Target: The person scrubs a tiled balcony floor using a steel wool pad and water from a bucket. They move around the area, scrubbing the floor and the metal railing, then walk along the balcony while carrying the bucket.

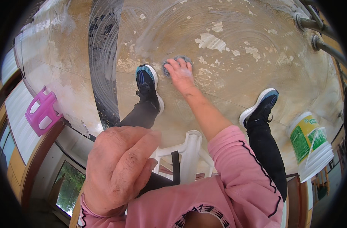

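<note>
My right hand [180,74] presses a grey scouring pad [165,69], seemingly of steel wool, onto the wet tiled floor [162,40] between my shoes. The pad shows around the fingertips. Pale flaky patches and curved, soapy-looking streaks mark the tan tiles around it, and streaks also cross the dark tile strip [105,57] on the left. Close to the camera is my left hand [122,168], raised with curled fingers; its palm side is hidden, so I cannot tell whether anything is in it.
A pink plastic item with a handle [42,111] is at the left, by a door frame. A white bucket with a green and yellow label [307,142] stands at the right. Part of a white plastic stool [190,148] shows below me. Metal pipes [310,24] rise at upper right.
</note>
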`<state>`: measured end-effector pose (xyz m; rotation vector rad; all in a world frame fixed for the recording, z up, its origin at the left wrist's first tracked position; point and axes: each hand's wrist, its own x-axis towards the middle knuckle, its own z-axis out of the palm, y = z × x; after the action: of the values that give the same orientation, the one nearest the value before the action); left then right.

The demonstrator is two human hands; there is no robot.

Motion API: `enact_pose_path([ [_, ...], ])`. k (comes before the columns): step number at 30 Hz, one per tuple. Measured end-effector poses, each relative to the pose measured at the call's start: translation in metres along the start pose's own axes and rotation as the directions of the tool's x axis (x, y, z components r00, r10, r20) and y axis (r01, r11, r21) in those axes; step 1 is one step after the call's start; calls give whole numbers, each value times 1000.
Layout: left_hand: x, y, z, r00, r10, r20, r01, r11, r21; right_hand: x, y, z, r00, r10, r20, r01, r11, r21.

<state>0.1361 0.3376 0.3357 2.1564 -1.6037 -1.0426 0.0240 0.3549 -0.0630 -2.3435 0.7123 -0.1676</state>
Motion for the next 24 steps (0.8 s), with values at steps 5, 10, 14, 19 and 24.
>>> enact_pose_path([
  [5, 6, -1, -9, 998, -20, -65, 21, 999, 24, 14, -28, 13, 995, -78, 66, 80, 997, -18],
  [10, 1, -5, -8, 996, -42, -76, 43, 999, 19, -185, 3, -38, 844, -233, 484, 226, 971, 74],
  [14, -8, -11, -6, 996, -36, -75, 36, 999, -8, -278, 48, -83, 855, -176, 489, 200, 980, 2],
  [19, -11, -14, -2, 999, -15, -45, 9, 992, -129, -230, 25, -43, 912, -185, 366, 193, 981, 15],
  [24, -4, -8, 2, 997, -28, -78, 21, 996, -89, -132, -46, 36, 939, -146, 312, 153, 988, -1],
])
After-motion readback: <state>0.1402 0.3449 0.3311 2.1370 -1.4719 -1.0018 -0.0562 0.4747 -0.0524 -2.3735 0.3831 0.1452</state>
